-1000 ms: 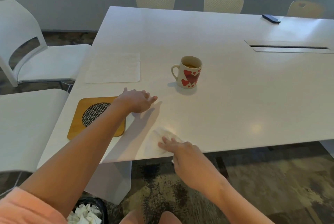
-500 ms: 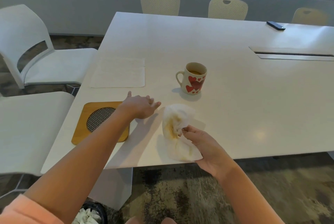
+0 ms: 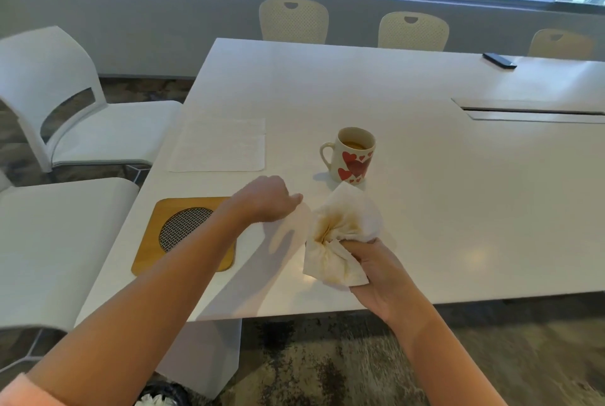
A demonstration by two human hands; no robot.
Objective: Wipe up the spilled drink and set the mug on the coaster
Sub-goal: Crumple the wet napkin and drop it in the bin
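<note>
A cream mug with red hearts (image 3: 353, 156) stands upright on the white table (image 3: 442, 209), brown drink inside, handle to the left. The wooden coaster with a round mesh centre (image 3: 176, 232) lies near the table's left front corner, partly under my left forearm. My right hand (image 3: 376, 271) is shut on a crumpled white paper towel with brown stains (image 3: 340, 238), lifted just above the table in front of the mug. My left hand (image 3: 265, 197) hovers between coaster and towel, fingers curled loosely, holding nothing I can see.
A clean folded paper towel (image 3: 219, 148) lies flat behind the coaster. White chairs (image 3: 65, 117) stand at the left, beige chairs at the far side. A dark phone (image 3: 499, 60) lies far right. A bin with used tissues (image 3: 157, 399) sits below the table edge.
My right hand gathered the towel off the table, lifted it toward the mug and bunched it. My left hand's fingers curled in from flat.
</note>
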